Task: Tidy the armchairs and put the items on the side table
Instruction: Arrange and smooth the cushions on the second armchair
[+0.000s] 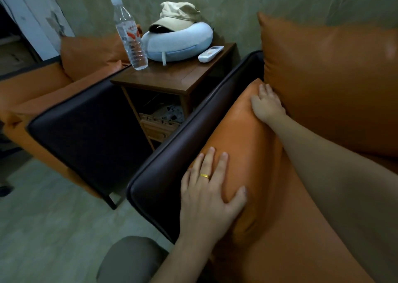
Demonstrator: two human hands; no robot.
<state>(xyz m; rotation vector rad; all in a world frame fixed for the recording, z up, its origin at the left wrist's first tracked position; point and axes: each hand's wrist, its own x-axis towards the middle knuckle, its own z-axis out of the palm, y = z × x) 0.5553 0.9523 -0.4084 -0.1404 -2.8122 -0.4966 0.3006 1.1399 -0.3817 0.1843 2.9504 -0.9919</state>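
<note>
Armchairs stand to either side of the side table [172,78]: the left armchair [32,93] at nine o'clock, the right armchair [280,239] from three to five o'clock. Both are orange leather with dark brown outer sides. The table sits at twelve o'clock between them.

On its top a clear water bottle [131,39] stands upright at the eleven o'clock corner. Just beside it lies a pale blue neck pillow [178,43] with a beige cap [178,16] resting on it. A white remote [210,54] lies at the table's one o'clock edge, touching the pillow. The open shelf [163,119] underneath holds patterned and carved things too dim to name.

The hands are apart, both on the right chair's orange arm cushion [237,136]. The left hand [206,188], wearing a gold ring [204,176], lies flat with fingers spread on the near end at six o'clock, its thumb pressing into the leather. The right hand [267,103] rests on the far end, against the upright back cushion [333,84]; I cannot tell whether its fingers grip anything. The right forearm crosses the seat. A knee [133,259] shows at seven o'clock.
</note>
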